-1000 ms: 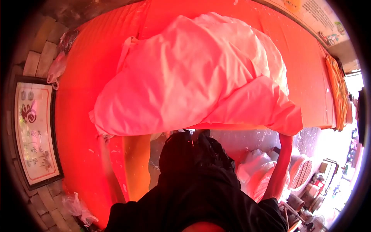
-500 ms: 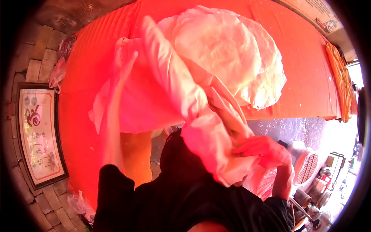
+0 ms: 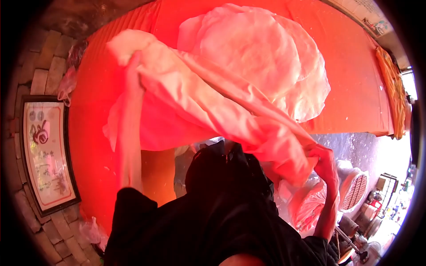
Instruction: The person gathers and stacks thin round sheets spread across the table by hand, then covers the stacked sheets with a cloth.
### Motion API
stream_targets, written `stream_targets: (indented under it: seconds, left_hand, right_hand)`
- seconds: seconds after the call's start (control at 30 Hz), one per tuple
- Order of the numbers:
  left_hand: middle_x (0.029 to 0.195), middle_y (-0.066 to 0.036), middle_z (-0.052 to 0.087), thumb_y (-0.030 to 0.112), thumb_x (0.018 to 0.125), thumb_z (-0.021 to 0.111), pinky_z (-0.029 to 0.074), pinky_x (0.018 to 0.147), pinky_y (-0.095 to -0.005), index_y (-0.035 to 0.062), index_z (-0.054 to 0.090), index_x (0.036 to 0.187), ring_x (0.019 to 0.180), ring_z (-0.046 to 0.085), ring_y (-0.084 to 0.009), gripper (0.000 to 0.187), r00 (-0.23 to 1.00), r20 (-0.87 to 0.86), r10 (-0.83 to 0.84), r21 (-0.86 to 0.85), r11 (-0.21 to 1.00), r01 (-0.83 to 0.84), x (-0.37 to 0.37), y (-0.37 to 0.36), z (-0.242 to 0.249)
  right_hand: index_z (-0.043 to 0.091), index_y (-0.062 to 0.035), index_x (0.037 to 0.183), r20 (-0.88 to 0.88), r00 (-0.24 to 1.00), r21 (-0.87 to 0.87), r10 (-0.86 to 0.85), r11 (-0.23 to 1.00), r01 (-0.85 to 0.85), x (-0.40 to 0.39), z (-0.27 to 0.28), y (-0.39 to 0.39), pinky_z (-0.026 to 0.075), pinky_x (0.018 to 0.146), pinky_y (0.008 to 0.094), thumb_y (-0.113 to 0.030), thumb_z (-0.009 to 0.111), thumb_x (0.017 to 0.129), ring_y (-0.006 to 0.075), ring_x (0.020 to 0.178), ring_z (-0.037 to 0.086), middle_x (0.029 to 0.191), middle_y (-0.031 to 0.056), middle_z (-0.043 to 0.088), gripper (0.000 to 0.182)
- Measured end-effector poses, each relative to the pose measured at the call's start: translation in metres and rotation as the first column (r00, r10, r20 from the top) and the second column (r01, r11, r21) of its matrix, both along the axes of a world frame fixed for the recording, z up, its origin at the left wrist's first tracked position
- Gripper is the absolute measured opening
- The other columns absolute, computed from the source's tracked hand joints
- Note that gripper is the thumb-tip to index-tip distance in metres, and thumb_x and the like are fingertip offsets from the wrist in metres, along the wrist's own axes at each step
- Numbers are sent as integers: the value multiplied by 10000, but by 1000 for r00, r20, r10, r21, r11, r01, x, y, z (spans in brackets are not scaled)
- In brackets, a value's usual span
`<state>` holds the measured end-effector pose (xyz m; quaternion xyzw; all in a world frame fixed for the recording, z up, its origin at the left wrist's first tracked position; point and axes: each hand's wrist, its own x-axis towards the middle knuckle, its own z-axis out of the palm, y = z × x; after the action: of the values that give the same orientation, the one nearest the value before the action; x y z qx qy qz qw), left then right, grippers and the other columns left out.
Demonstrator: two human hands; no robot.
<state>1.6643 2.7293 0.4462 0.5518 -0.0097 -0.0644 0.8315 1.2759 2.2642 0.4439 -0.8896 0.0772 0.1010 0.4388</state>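
Note:
A wide pale cloth [image 3: 199, 95], folded into a loose band, stretches diagonally across the front of me. Its right end is pinched in my right hand [image 3: 318, 155], near the table's front edge. My left hand [image 3: 134, 66] is raised at the cloth's upper left end; its fingers are closed at the fabric, partly hidden and a little blurred. Beneath the band, more pale fabric [image 3: 164, 128] spreads over the table. Just beyond the cloth lies a pile of large, thin, round sheets that look like flatbreads [image 3: 248, 53], overlapping one another.
Red covering drapes the table [image 3: 341, 93]. A framed sign [image 3: 48, 155] stands at the left by a brick floor [image 3: 57, 221]. Plastic-wrapped round items [image 3: 308, 204] and a slatted round object [image 3: 355, 190] sit at the lower right. Orange fabric [image 3: 390, 93] hangs at the right end.
My left hand has moved slightly up, and the cloth's upper end has swung left over it. My right hand has shifted right and up, drawing the bunched cloth out straighter.

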Motion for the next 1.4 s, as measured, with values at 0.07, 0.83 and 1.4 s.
stream_targets:
  seconds: [0.07,0.83,1.4]
  left_hand:
    - [1213,-90,613,290,970,593,494,927,-315,-15,519,1314,1080,608,-195,466,998,64,5,11,1000,-5,-68,2,49]
    - [1083,-99,668,143,893,667,530,840,-328,-6,623,1163,987,654,-204,312,931,-363,-39,481,848,223,-236,120,-27]
    - [1046,-94,662,205,888,651,533,775,-332,19,626,1144,928,648,-207,317,987,-136,89,432,902,-21,-97,76,-44]
  right_hand:
    - [699,-11,971,-46,999,-101,-8,995,3,11,4,3,520,803,367,63,594,785,302,934,678,1017,172,701,227]
    - [640,-97,1157,84,972,-36,220,975,-218,-4,52,11,500,929,436,-146,540,876,274,1044,653,1130,145,668,301]
    - [598,-128,1199,373,795,16,478,854,-520,229,15,284,533,886,440,-277,488,938,266,1003,667,1114,111,668,320]
